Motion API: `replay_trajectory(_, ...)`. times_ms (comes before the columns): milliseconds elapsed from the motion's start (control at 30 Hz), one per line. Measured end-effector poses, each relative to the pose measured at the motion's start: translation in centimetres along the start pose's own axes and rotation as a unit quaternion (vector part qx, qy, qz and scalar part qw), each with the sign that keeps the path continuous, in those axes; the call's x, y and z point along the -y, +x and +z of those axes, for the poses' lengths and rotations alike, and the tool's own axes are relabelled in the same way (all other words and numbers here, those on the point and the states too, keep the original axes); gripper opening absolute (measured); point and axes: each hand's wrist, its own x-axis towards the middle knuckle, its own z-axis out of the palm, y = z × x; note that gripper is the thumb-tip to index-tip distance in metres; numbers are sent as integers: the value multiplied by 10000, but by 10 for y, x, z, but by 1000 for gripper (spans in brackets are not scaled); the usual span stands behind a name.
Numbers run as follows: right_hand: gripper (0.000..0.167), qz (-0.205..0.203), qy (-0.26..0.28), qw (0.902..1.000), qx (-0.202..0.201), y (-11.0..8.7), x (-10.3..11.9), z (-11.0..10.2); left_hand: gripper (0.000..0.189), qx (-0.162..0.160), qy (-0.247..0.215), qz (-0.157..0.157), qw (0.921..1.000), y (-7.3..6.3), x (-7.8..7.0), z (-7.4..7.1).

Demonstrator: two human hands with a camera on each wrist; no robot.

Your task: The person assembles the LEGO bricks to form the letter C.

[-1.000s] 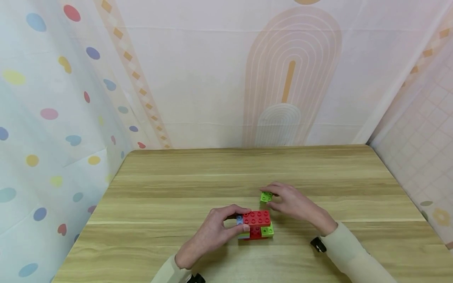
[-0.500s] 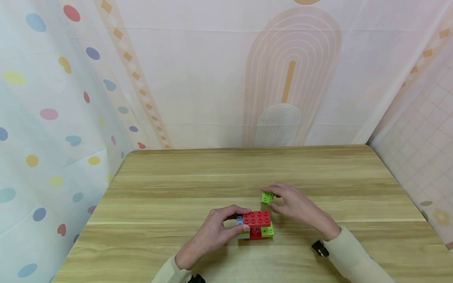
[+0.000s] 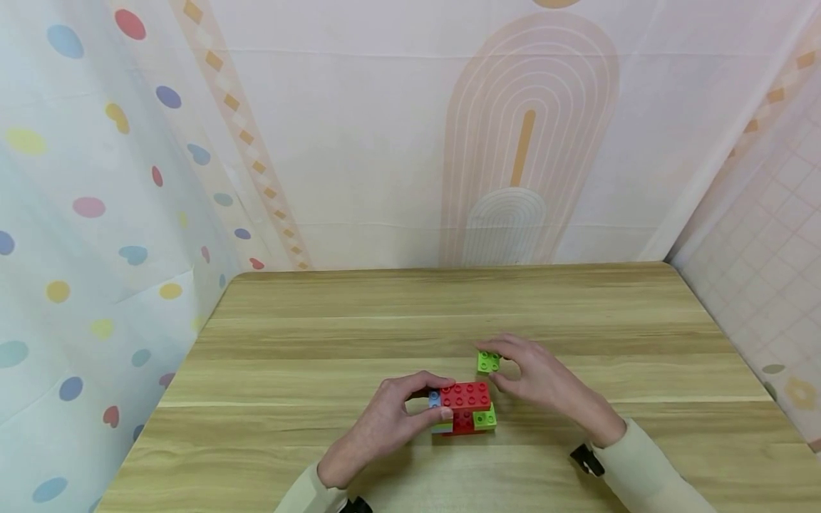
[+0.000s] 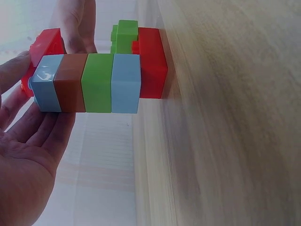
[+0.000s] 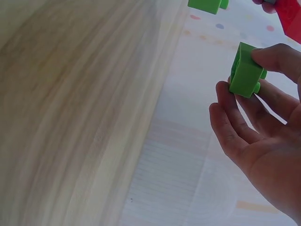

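My left hand [image 3: 391,415] grips the upper left end of a toy-brick structure, thumb in front and fingers behind. Its top is a long red brick [image 3: 466,395] that juts right like a shelf. In the left wrist view, a column of light blue, green, brown [image 4: 70,84] and light blue bricks stands on a red base brick [image 4: 154,63]. A green brick [image 3: 484,417] sits on the base's right end, below the overhang. My right hand [image 3: 537,374] pinches a loose green brick [image 5: 247,70] between thumb and fingers, off the table, studs up, just behind the structure.
Everything is over a wood-grain table [image 3: 308,342]. A patterned curtain [image 3: 359,142] hangs beyond its back edge, with another dotted curtain [image 3: 128,285] along the left side. Black wrist straps [image 3: 586,459] show at the sleeves.
My right hand, with the green brick in it, has shifted slightly right and towards me. The left hand and the structure have stayed in place.
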Motion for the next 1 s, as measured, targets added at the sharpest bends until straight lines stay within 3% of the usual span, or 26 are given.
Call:
replay_trajectory(567, 43, -518, -124, 9979, -366, -13, 5, 0, 32, 14, -108, -91, 9999, 0, 3, 1)
replay_trajectory(1000, 43, -477, 35, 9987, -176, -21, 8, 3, 32, 1, -124, -153, 9998, 0, 3, 2)
